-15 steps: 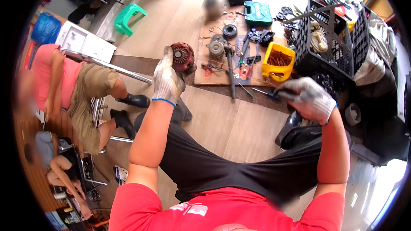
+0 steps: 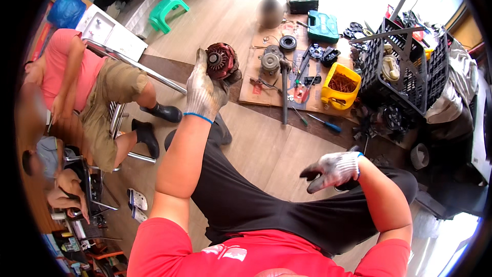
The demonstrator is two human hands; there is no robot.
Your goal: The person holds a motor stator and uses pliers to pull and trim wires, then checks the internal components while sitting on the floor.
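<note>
My left hand (image 2: pixel 204 90), in a white glove with dirty fingers, is wrapped round a round motor part with reddish windings (image 2: pixel 222 61) and a toothed centre. It holds the part up at the left of the cardboard sheet (image 2: pixel 251 94). My right hand (image 2: pixel 330 170), gloved and blackened at the fingertips, hangs over the floor by my right knee. Its fingers are stretched out and apart, with nothing seen in them. A blue-handled screwdriver (image 2: pixel 326 123) and a green-handled screwdriver (image 2: pixel 300 117) lie beyond it. A hammer (image 2: pixel 285 92) lies across the cardboard's near edge.
On the cardboard stand a metal motor housing (image 2: pixel 270 61), a black ring (image 2: pixel 288 43) and a yellow tub (image 2: pixel 340 100) of reddish wire pieces. A teal case (image 2: pixel 323 26) and black crate (image 2: pixel 405 90) are farther right. A person (image 2: pixel 87 72) sits left, near a green stool (image 2: pixel 165 11).
My right hand has drawn back from beside the blue-handled screwdriver, toward my right knee, and its fingers point left. My left hand still holds the motor part. The view has shifted slightly.
</note>
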